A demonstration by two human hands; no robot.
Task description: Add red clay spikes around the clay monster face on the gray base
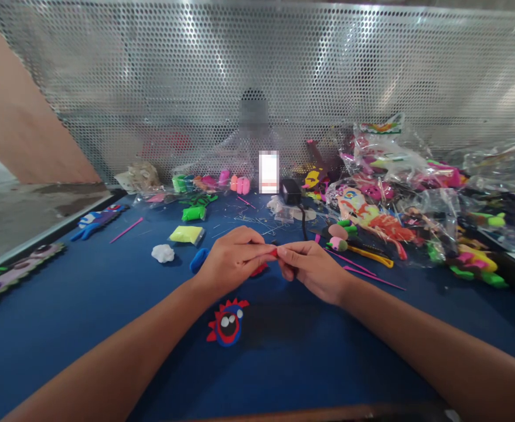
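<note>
Between the fingertips of my left hand (239, 253) and my right hand (312, 266) is a small piece of red clay (274, 252), pinched from both sides. More red clay (261, 270) lies on the table just under my left fingers, partly hidden. A lump of blue clay (199, 259) sits beside my left wrist, and farther left is a white clay lump (163, 253). Nearer to me a flat clay figure (228, 323) rests on the table, blue and red with a spiky red crest, a dark centre and white dots.
Yellow (187, 235) and green clay packets (193, 213) lie beyond my left hand. Pink modelling tools (375, 278) are right of my right hand, before a heap of plastic bags (398, 170). Finished figures (99, 220) line the left edge. A perforated metal panel (173, 76) stands behind.
</note>
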